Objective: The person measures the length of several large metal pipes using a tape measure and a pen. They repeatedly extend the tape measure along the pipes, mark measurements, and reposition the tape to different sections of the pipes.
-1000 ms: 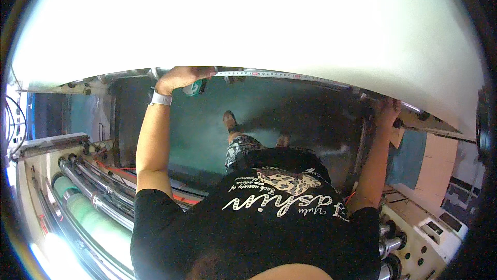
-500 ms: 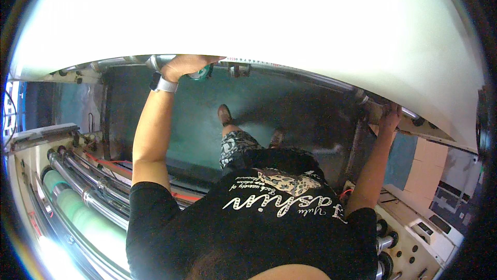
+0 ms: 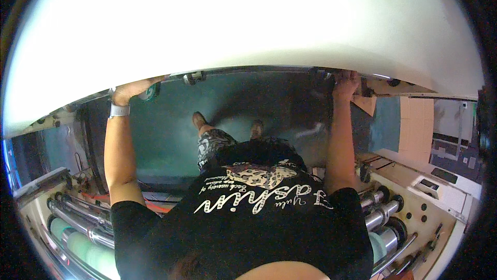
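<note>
A broad white sheet (image 3: 248, 21), overexposed and bright, fills the top of the view and ends in a curved near edge. At the left of that edge my left hand (image 3: 135, 89) is closed round a green tape measure (image 3: 150, 92), its fingertips partly under the sheet. My right hand (image 3: 346, 84) is at the same edge on the right, fingers curled up against it; what they pinch is hidden. Between the hands a thin line follows the edge, too dim to tell whether it is the tape's blade. A metal fitting (image 3: 193, 77) shows just below the edge.
Behind me on both sides stand machine frames with shiny metal rollers (image 3: 85, 224) and a pale green roller (image 3: 92, 254). Brown cardboard (image 3: 417, 124) lies at the right, near a cream machine panel (image 3: 440, 197). My feet are on a green floor (image 3: 228, 98).
The view has shifted and levelled, so both hands sit further left in it, the right one higher. The tape's marked blade, visible beside my left hand before, is no longer distinct.
</note>
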`<state>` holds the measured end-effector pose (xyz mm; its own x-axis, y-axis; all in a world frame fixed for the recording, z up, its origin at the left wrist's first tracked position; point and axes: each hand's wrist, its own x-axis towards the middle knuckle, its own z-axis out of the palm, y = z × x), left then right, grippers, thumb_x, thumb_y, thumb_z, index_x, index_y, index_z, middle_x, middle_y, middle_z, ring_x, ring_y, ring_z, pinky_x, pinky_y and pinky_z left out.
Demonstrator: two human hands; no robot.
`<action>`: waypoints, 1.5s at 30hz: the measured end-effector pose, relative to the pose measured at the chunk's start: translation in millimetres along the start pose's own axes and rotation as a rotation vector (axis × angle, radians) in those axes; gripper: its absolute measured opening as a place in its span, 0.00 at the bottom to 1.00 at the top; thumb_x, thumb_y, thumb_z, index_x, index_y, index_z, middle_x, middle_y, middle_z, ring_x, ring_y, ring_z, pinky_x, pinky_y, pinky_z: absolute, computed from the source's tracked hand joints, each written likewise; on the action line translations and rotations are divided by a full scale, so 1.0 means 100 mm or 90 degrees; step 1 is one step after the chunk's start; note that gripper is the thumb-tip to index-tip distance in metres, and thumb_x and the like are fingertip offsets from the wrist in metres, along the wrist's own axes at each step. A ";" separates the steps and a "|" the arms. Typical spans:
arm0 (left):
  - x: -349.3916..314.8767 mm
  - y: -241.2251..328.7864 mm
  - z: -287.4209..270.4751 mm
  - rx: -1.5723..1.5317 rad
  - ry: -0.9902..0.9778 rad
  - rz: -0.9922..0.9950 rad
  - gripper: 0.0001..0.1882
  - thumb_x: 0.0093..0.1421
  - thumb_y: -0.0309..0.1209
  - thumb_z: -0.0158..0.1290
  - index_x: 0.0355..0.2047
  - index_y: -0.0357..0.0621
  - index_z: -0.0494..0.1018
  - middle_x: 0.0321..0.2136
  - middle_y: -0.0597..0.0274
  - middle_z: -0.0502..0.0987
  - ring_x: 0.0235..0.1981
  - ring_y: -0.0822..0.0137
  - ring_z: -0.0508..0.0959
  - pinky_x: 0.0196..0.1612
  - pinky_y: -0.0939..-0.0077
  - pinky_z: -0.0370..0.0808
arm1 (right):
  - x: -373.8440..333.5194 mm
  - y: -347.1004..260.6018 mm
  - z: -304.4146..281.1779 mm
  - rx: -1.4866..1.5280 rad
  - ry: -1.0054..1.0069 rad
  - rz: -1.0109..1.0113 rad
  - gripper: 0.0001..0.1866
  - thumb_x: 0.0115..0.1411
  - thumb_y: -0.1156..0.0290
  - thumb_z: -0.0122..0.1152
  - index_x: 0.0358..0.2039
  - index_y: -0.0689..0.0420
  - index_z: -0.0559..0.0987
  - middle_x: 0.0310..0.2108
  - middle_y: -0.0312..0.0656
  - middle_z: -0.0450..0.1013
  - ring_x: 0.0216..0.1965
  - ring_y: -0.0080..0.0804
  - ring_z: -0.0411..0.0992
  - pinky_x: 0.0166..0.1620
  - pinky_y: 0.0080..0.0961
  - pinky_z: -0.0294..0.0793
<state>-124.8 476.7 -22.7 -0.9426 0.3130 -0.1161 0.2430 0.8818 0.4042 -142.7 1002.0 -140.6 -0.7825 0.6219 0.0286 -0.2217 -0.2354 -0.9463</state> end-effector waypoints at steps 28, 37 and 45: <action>0.03 -0.32 0.36 0.183 0.250 0.212 0.12 0.51 0.28 0.47 0.36 0.39 0.71 0.32 0.54 0.74 0.33 0.58 0.73 0.39 0.67 0.69 | -0.19 0.20 0.11 0.010 -0.037 -0.008 0.08 0.55 0.76 0.49 0.37 0.54 0.70 0.26 0.33 0.67 0.22 0.21 0.62 0.21 0.17 0.61; 0.08 -0.31 0.33 0.178 0.140 0.210 0.11 0.54 0.32 0.46 0.35 0.41 0.72 0.29 0.54 0.74 0.31 0.59 0.74 0.35 0.71 0.70 | 0.42 0.56 -0.74 -0.600 -0.193 -0.161 0.20 0.46 0.72 0.56 0.43 0.56 0.70 0.40 0.45 0.70 0.41 0.44 0.67 0.42 0.32 0.69; 0.12 -0.27 0.28 0.086 0.199 0.238 0.10 0.50 0.30 0.48 0.32 0.40 0.72 0.26 0.54 0.74 0.27 0.58 0.73 0.33 0.66 0.70 | 0.39 0.54 -0.65 -0.588 -0.159 -0.172 0.23 0.45 0.69 0.57 0.44 0.59 0.70 0.42 0.47 0.69 0.43 0.46 0.67 0.46 0.32 0.68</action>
<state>-136.1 466.5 -60.0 -0.8038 0.5135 0.3003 0.5850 0.7740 0.2424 -146.9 1062.1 -211.7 -0.8959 0.3692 0.2472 0.0463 0.6309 -0.7745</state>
